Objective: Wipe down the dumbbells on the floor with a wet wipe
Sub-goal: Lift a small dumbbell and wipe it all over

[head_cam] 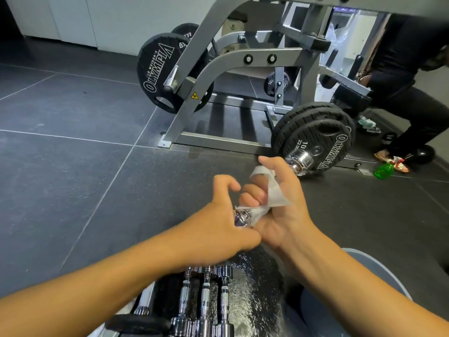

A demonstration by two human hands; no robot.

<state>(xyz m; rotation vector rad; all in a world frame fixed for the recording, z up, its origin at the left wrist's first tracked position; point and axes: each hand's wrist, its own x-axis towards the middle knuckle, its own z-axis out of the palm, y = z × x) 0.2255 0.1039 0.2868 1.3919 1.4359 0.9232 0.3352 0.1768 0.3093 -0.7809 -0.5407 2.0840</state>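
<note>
My left hand [222, 218] holds a small chrome dumbbell [241, 216] above the floor; only its shiny end shows between my two hands. My right hand [279, 203] grips a white wet wipe [275, 188] and wraps it around the dumbbell beside that chrome end. Three more chrome dumbbells [206, 297] lie side by side on the floor below my forearms, partly hidden by my left arm. The floor to their right looks wet and glossy.
A grey plate-loaded machine [218, 66] stands ahead with black Olympia plates [315, 135] on its pegs, one chrome peg close to my right hand. Another person stands at the far right near a green spray bottle [384, 170]. Dark tiled floor [73, 142] spreads to the left.
</note>
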